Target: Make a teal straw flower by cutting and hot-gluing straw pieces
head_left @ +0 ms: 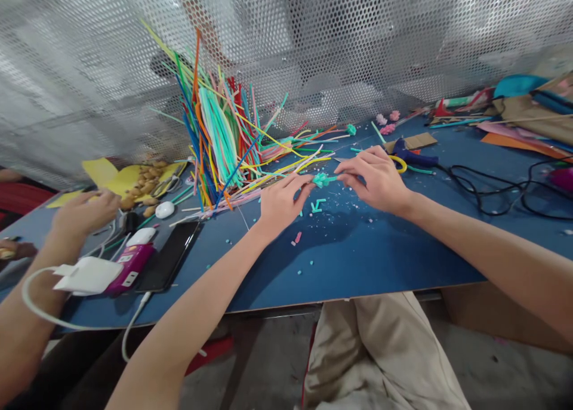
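Observation:
My left hand and my right hand meet over the blue table. Between their fingertips they pinch a small teal straw flower, the left from the left side, the right from the right. Short teal straw pieces lie on the table just below it. A big heap of coloured straws leans against the perforated metal screen behind my left hand.
Another person's hand rests at the left near a black phone, a white charger and a pink device. A blue and yellow glue gun with black cable lies right of my hands. Paper scraps pile up far right.

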A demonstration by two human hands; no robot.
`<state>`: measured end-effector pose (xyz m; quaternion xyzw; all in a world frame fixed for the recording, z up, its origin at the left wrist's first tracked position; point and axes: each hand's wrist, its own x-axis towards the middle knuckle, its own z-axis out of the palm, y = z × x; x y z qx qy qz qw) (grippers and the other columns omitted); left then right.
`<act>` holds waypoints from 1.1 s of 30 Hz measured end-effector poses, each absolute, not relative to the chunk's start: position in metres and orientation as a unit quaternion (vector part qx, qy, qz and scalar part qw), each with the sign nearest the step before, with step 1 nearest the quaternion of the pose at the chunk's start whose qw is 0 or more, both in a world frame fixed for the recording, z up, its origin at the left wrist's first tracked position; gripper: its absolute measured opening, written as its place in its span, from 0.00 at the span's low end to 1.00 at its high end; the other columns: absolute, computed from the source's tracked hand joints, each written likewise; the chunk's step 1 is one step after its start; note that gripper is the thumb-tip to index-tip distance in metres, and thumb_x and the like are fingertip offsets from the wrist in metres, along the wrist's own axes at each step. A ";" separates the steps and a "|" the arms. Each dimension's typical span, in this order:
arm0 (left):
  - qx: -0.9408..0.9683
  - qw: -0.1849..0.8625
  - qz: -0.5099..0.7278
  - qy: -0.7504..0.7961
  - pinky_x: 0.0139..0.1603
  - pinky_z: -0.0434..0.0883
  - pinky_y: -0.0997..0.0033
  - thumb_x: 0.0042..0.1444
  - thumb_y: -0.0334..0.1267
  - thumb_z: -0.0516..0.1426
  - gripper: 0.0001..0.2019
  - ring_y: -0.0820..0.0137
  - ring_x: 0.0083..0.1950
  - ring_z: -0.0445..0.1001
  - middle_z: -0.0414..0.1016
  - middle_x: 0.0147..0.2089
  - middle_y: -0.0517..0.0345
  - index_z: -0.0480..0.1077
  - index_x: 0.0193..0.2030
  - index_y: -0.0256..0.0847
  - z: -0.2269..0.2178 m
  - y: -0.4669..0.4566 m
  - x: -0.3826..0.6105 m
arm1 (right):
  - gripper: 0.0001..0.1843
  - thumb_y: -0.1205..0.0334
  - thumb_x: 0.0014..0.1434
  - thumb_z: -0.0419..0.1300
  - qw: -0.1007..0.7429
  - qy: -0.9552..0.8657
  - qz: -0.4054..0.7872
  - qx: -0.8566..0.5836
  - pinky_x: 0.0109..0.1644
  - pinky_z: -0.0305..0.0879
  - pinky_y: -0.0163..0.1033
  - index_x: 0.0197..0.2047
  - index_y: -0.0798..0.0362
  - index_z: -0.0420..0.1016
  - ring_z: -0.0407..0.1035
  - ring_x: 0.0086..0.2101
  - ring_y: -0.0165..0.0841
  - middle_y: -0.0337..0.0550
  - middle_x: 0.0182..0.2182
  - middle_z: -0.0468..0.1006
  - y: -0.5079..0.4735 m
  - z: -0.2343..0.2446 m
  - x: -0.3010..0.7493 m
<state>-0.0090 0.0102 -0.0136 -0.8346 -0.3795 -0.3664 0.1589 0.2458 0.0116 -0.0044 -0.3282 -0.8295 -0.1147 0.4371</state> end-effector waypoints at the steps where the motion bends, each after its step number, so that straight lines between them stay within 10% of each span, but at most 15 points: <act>1: -0.834 0.157 -0.368 -0.379 0.38 0.70 0.73 0.70 0.46 0.54 0.12 0.72 0.38 0.79 0.82 0.41 0.59 0.77 0.49 0.46 -0.013 0.010 -0.009 | 0.08 0.58 0.70 0.56 0.437 -0.829 -0.107 -0.331 0.50 0.60 0.45 0.45 0.48 0.76 0.72 0.35 0.34 0.37 0.33 0.83 0.011 -0.004 0.245; 33: -0.838 0.167 -0.382 -0.352 0.36 0.70 0.69 0.66 0.49 0.58 0.12 0.71 0.35 0.79 0.84 0.36 0.60 0.82 0.44 0.50 -0.020 0.016 -0.018 | 0.07 0.59 0.69 0.56 0.432 -0.843 -0.073 -0.313 0.51 0.60 0.44 0.47 0.48 0.74 0.75 0.37 0.34 0.36 0.33 0.84 0.011 -0.006 0.244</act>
